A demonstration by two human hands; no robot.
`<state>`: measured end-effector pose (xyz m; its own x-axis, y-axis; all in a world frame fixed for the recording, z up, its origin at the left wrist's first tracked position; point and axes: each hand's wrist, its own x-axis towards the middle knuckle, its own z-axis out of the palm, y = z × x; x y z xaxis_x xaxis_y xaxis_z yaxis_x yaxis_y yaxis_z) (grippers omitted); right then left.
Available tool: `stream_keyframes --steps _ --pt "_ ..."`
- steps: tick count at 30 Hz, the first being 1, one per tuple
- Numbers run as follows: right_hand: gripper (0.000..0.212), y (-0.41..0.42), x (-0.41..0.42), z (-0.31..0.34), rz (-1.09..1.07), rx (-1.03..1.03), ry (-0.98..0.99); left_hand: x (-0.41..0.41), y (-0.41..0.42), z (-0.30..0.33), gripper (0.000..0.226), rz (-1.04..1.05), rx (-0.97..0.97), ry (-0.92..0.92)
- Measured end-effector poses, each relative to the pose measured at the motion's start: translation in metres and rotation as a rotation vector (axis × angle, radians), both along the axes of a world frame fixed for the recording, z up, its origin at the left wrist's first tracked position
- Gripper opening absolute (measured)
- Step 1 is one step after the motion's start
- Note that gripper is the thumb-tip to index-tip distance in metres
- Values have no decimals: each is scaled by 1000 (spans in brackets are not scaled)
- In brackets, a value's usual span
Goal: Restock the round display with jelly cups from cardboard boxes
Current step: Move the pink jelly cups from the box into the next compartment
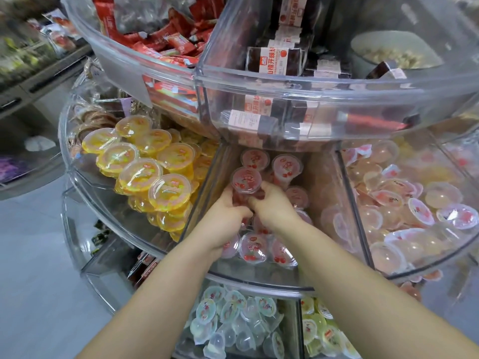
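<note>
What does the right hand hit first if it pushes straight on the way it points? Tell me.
Probably the red jelly cup just beyond the right hand, which the fingertips already seem to touch. More red cups stand behind it; depth is unclear.

Above our hands, in the upper tier, we can read "山楂开味" in red on the white band of a dark wrapped snack bar [274, 62], with small Latin lettering under it too blurred to read. The lids of the jelly cups [246, 179] at our fingertips carry cherry pictures, but their print is illegible.
</note>
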<state>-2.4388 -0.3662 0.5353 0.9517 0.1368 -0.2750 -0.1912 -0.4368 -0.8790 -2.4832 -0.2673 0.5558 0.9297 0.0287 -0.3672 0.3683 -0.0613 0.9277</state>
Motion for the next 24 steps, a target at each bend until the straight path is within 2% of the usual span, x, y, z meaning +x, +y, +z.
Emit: stream_keyframes --steps 5,9,11,15,17,20,24 --pt "32 -14 0 0 26 -87 65 -4 1 2 55 3 -25 27" --pt "43 -40 -17 11 -67 185 173 -21 6 7 38 -3 -98 -15" --pt "33 -47 -29 23 -81 296 174 -38 11 15 32 12 -100 -50" --pt "16 -44 -62 48 -1 374 103 -85 26 36 35 8 -41 -199" --pt "14 -35 -82 60 85 406 71 -112 37 39 25 103 -19 -235" --pt "13 -15 -118 66 303 435 85 -163 58 23 13 330 128 -227" --pt "18 25 -167 34 608 411 213 -246 83 -37 21 603 267 -82"
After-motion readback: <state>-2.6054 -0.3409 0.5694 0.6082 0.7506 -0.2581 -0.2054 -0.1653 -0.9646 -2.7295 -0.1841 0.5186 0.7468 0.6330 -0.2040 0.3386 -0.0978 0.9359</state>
